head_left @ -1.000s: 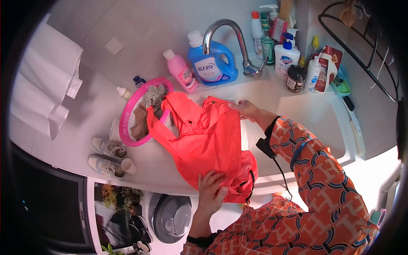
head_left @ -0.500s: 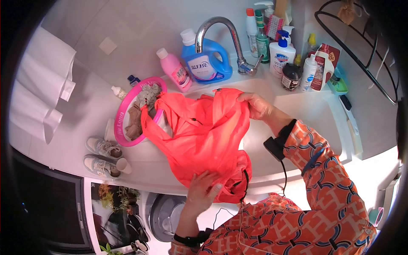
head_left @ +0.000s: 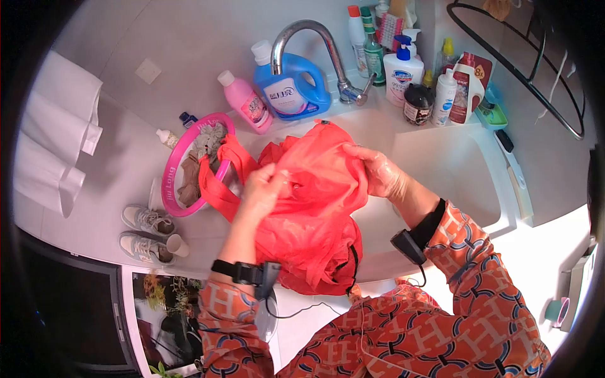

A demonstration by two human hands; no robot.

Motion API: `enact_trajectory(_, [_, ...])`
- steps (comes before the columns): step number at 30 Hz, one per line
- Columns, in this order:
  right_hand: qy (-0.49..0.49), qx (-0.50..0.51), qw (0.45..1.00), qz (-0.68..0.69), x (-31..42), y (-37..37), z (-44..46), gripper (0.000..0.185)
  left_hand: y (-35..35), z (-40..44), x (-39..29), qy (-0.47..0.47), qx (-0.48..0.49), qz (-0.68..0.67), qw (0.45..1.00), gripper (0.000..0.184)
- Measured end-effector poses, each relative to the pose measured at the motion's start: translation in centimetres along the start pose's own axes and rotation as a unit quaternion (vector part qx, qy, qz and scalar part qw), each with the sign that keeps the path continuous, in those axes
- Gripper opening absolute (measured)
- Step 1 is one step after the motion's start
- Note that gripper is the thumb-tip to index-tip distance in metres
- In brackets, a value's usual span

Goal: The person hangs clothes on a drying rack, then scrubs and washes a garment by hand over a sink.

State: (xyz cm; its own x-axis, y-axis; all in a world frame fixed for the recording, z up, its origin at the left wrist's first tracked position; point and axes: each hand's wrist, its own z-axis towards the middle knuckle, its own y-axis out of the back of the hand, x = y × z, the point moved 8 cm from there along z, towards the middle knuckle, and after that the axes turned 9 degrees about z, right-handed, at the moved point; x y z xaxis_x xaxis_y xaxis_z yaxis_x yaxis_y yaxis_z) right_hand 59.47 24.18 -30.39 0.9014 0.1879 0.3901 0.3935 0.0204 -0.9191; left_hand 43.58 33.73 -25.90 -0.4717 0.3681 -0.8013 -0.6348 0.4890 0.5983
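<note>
A bright red garment (head_left: 315,208) lies bunched over the front of the white sink (head_left: 441,151), its lower folds hanging at the rim. My right hand (head_left: 378,171) grips the cloth at its upper right, thumb on top. On the garment's upper left, my left hand (head_left: 268,189) is closed with fingers pinched at the fabric. Red straps reach left to a pink-rimmed basin (head_left: 171,170), which holds grey and brown cloths (head_left: 208,142).
Behind the sink stand a chrome faucet (head_left: 334,57), a blue detergent bottle (head_left: 293,91), a pink bottle (head_left: 246,104) and several pump bottles. Sneakers (head_left: 148,220) and a cup (head_left: 177,245) sit left. A brush (head_left: 513,160) lies at the right edge.
My left hand has moved up from the garment's lower edge to its upper left and closed on the cloth. My right hand still holds the upper right, and the fabric there has bunched.
</note>
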Motion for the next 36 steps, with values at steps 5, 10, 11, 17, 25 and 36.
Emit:
enact_trajectory(5, [0.056, -0.008, 0.997, -0.043, 1.1, 1.1, -0.2, 0.038, 4.2, 2.4, -1.4, -0.012, 0.014, 0.08, 0.997, 0.02])
enact_trajectory(10, [0.081, -0.003, 0.996, -0.046, 1.7, 1.0, -0.9, 0.037, 4.4, 0.4, -6.5, -0.059, 0.107, 0.241, 0.963, 0.034])
enact_trajectory(11, [0.077, -0.004, 0.996, -0.045, 1.7, 1.1, -1.2, 0.037, 4.6, 0.3, -6.7, -0.075, 0.107, 0.265, 0.955, 0.033])
enact_trajectory(17, [0.073, -0.007, 0.997, -0.04, 1.6, 1.8, -2.7, 0.037, 7.5, -0.5, -3.4, 0.035, 0.142, 0.091, 0.985, 0.022])
enact_trajectory(25, [0.073, 0.002, 0.997, -0.04, 1.1, 0.3, -3.1, 0.046, 4.8, -1.4, -1.1, 0.029, 0.081, -0.378, 0.922, 0.042])
enact_trajectory(36, [0.092, 0.077, 0.992, -0.024, 0.3, -0.1, -3.1, 0.064, 3.7, -3.5, -0.4, 0.059, -0.042, -0.439, 0.896, 0.035])
